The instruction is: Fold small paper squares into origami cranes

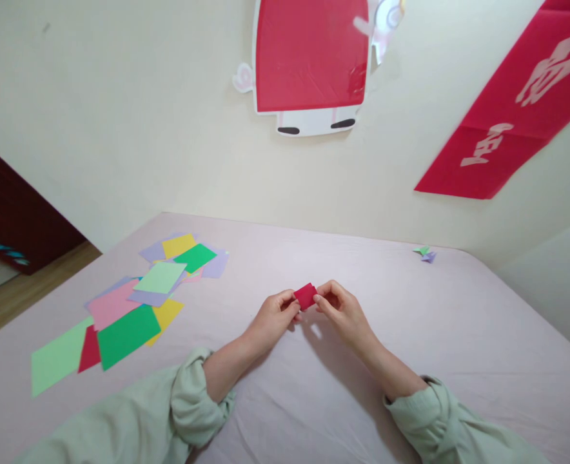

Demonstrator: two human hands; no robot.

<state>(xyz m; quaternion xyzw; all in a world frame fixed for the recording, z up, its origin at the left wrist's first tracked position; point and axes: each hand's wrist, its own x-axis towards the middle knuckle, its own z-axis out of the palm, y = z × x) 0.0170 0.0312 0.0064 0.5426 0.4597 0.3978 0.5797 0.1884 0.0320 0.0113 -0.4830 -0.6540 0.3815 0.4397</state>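
Note:
A small folded piece of red paper (305, 296) is held just above the pale pink surface (411, 322), near its middle. My left hand (275, 316) pinches the paper's left edge with thumb and fingers closed. My right hand (339, 308) pinches the right edge, fingers curled around it. Both forearms come up from the bottom of the view in rolled pale green sleeves.
Several loose coloured paper squares (135, 309) (green, pink, yellow, lilac, red) lie scattered at the left. Two small folded paper pieces (425, 254), green and lilac, sit at the far right edge by the wall. Red posters hang on the cream wall behind.

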